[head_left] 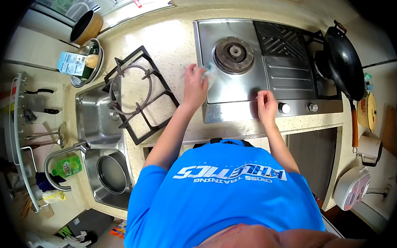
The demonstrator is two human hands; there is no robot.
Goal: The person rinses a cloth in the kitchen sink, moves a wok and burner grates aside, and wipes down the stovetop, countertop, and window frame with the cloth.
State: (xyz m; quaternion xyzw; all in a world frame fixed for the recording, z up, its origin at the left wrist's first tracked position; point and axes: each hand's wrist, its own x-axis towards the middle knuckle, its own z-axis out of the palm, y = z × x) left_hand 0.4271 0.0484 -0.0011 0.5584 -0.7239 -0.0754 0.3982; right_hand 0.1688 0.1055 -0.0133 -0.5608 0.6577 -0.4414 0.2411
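Beside the round burner (234, 55), at the left edge of a stainless steel gas cooktop (250, 86), our left hand (194, 86) holds a thin, pale bluish cloth (211, 74). The grip is narrow, fingers bent and gathered on the cloth's near side, while the loose part spreads toward the burner. Blur hides its exact outline, and whether it is damp we cannot tell.

Our right hand (267, 108) is at the cooktop's front strip, just left of a control knob (284, 108), its fingers curled closely together; whether anything is pinched between them, we cannot tell.

By our judgement the cloth is light, limp and hard to damage by squeezing, though thin enough to snag on the burner's rim. Bunched under flat fingertips, it should keep its place better than when held by one corner; on smooth steel it would slide easily.

To our left, a black pan support (160, 77) lies on the speckled countertop (172, 41), reaching over the edge of the sink (91, 100). It looks rigid and fairly heavy, best held by opposite outer bars. A black wok (344, 64) is tilted at the cooktop's far right.
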